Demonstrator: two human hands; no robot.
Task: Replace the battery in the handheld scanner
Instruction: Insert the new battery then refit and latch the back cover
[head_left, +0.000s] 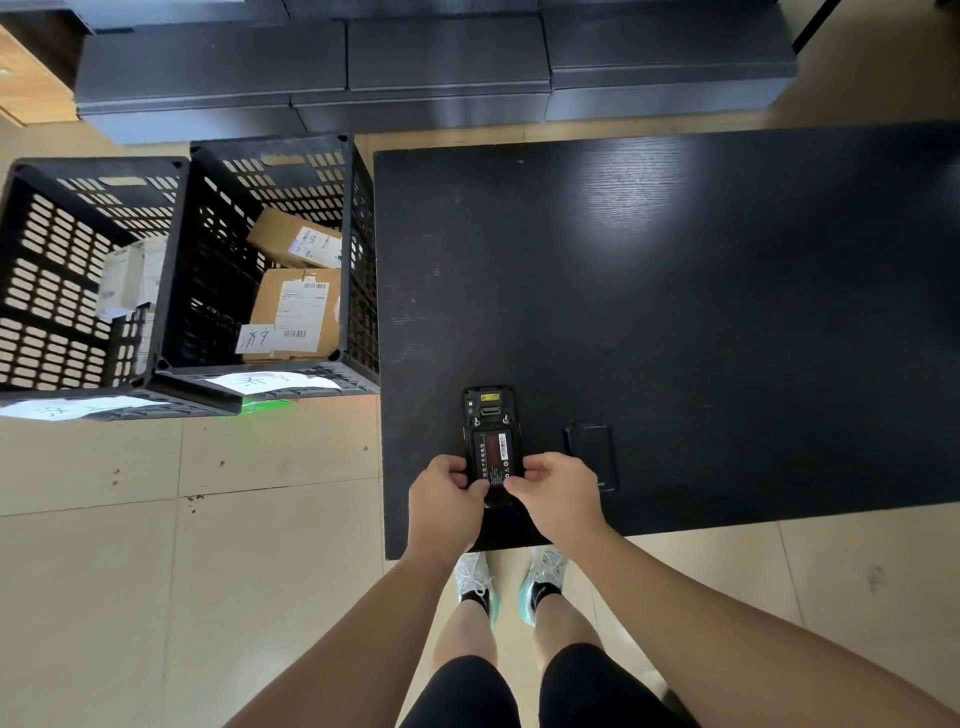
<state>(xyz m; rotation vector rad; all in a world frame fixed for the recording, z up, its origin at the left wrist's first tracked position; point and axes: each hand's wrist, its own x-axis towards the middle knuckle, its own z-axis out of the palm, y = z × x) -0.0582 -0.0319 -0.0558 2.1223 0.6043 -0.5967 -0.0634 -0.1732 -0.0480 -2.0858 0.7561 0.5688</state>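
Note:
The black handheld scanner (488, 410) lies face down near the front left of the black table (701, 291), its back open. A black battery (492, 453) with a white barcode label sits in the open compartment. My left hand (447, 499) grips the scanner's lower left side, thumb on the battery's bottom edge. The fingertips of my right hand (558, 493) pinch the battery's lower right corner. A flat black rectangular piece (589, 447), probably the battery cover or another battery, lies on the table just right of the scanner, partly hidden by my right hand.
Two black slatted plastic crates (358, 249) stand on the tiled floor left of the table; the nearer holds cardboard parcels (296, 306), the farther (31, 291) holds white packets. Dark grey boxes (441, 67) are stacked beyond the table. My feet are under the table's front edge.

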